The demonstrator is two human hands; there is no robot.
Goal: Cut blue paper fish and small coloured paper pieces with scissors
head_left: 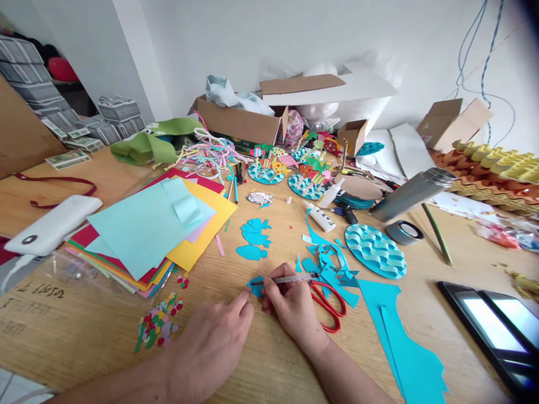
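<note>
My right hand [290, 306] is closed round a slim pen [290, 279], whose tip rests on a small blue paper cut-out [256, 285] on the wooden table [269, 359]. My left hand [210, 345] lies next to it, fingers together, with the fingertips pressing the cut-out's near edge. Two more blue paper fish shapes [255, 238] lie just beyond. Red-handled scissors [330, 303] lie to the right of my right hand, among blue paper scraps [332, 266].
A stack of coloured paper sheets [155, 230] lies at left, with small paper bits [158, 322] in front. A blue wavy disc [376, 251], glue bottle [320, 216], steel flask [410, 195], tape roll [404, 231], tablet [497, 325] and cardboard boxes [240, 120] crowd the right and back.
</note>
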